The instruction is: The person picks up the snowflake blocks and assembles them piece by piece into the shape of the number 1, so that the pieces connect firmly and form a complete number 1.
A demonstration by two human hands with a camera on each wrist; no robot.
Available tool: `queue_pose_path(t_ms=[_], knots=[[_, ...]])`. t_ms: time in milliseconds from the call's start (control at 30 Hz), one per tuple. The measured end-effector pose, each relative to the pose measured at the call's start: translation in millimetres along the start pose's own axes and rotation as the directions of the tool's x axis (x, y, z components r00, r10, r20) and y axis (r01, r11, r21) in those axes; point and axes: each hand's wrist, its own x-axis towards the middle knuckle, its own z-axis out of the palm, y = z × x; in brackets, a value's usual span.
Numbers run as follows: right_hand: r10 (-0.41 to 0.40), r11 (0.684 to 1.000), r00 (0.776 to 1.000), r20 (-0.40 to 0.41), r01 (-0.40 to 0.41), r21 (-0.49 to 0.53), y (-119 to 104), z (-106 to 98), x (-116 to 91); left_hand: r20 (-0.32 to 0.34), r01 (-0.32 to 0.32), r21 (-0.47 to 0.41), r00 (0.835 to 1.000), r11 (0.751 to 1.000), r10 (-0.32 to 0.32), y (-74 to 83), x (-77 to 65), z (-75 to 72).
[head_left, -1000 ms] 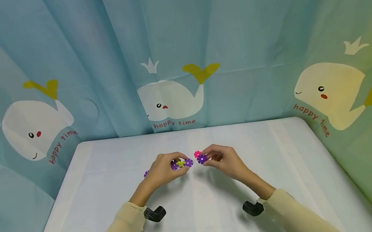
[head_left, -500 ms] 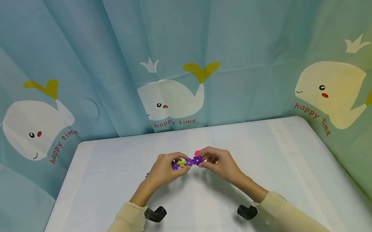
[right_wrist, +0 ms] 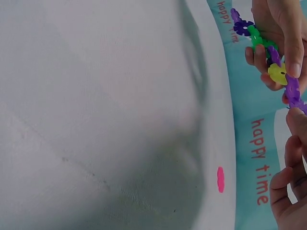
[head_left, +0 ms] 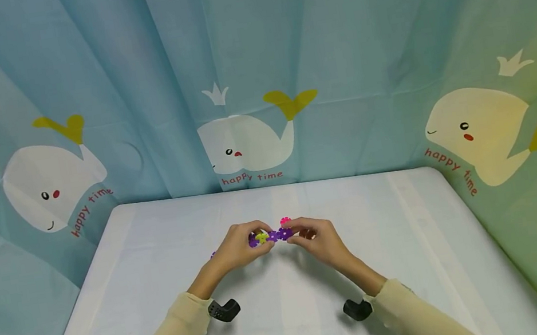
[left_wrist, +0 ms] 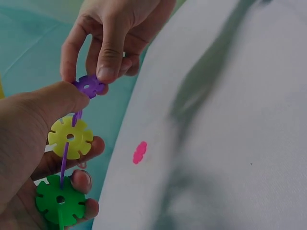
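Note:
My left hand (head_left: 233, 249) grips a chain of interlocking notched plastic discs. In the left wrist view the chain shows a green disc (left_wrist: 47, 197), a yellow disc (left_wrist: 58, 131) and purple ones linked at angles between them. Its tail, with dark purple and green discs (right_wrist: 254, 34), runs along the left palm in the right wrist view. Between thumb and fingers my right hand (head_left: 323, 240) pinches a purple disc (head_left: 285, 233), pressed against the purple disc at the chain's right end. The joint between these two is partly covered by fingertips.
A loose pink disc (left_wrist: 139, 152) lies on the white-covered table (head_left: 389, 242), just behind the hands in the head view. A blue curtain (head_left: 357, 61) with whale prints hangs past the table's far edge.
My right hand has moved left, bringing its purple disc from apart to against the chain's end. Over the last half second both hands have stayed almost still.

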Motion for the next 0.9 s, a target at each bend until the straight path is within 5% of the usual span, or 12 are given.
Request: queue_pose_path(t_ms=[667, 900], knots=[[-0.023, 0.998, 0.997, -0.075, 0.027, 0.048, -3.4, 6.0, -5.8, 0.093, 0.068, -0.116, 0.994, 0.991, -0.058, 3.2, 2.8, -1.2], [-0.045, 0.998, 0.995, -0.089, 0.048, 0.039, -34.1, -0.5, -8.8, 0.093, 0.084, -0.165, 0.993, 0.983, -0.069, 4.9, 2.3, 3.1]])
